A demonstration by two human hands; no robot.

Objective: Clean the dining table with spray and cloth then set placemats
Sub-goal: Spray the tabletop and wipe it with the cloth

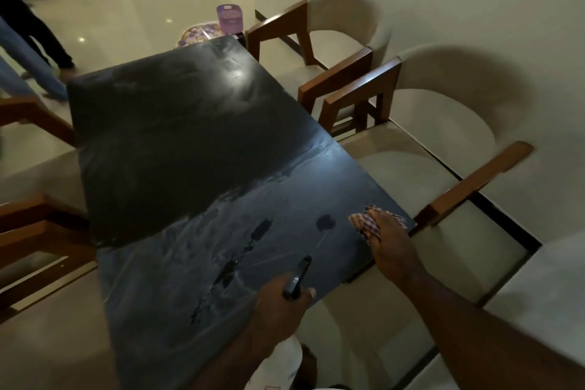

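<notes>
Fingers (309, 293) of the left hand (278, 304) curl round the black spray bottle head (297, 275), held low over the near end of the dark desk (177, 142). Wet streaks and a dark patch (325, 222) mark the near half. The right hand (387, 241) grips the checked cloth (364, 222) against the desk's right edge. Two cream chairs (443, 123) stand just beside that edge.

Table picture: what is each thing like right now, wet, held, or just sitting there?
table, near end wet and streaky, no placemats
spray bottle, gripped, nozzle aimed at the table
cloth, bunched, at the table's right edge
left hand, gripping the spray bottle
right hand, holding the cloth down
chairs, empty, beside the table
purple basket, upright beyond the far end
</notes>
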